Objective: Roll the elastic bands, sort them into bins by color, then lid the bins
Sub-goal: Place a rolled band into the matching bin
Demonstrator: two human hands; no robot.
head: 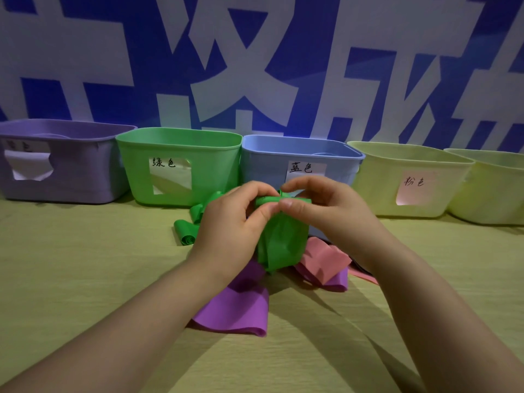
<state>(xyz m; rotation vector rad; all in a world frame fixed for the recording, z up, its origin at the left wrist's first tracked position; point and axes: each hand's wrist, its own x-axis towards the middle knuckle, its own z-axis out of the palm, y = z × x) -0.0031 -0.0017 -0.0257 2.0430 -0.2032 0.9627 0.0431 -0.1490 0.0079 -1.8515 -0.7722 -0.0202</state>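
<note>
The green band (279,242) hangs just above the surface (85,265), in front of the blue bin (263,163). Its top edge is wound into a short tight roll, and the rest hangs loose and creased toward the pile below. The left hand (226,231) pinches the roll's left end between thumb and curled fingers, and the right hand (326,214) pinches the right end the same way. Each grip is narrow and closed on the band, with the thumbs almost meeting at the middle. Under the hanging end lies a purple band (238,307), folded flat and reaching toward the viewer. A pink band (326,259) lies crumpled to its right, partly under the right wrist. A green roll (185,232) lies left of the left hand, with another curled green piece behind it at the foot of the green bin (215,171). Five open-topped bins stand in a close row along the wall (255,52): a purple bin (79,171), the green, the blue, a yellow bin (377,180) and a second yellow bin (496,191) cut by the right edge. The green bin's label reads 绿色, the blue bin's 蓝色 and the first yellow bin's 粉色. The purple bin's writing is too blurred to read. The wall carries huge white characters on blue, cropped past reading. Bare surface spreads wide outside both forearms, and its near edge is out of view.
</note>
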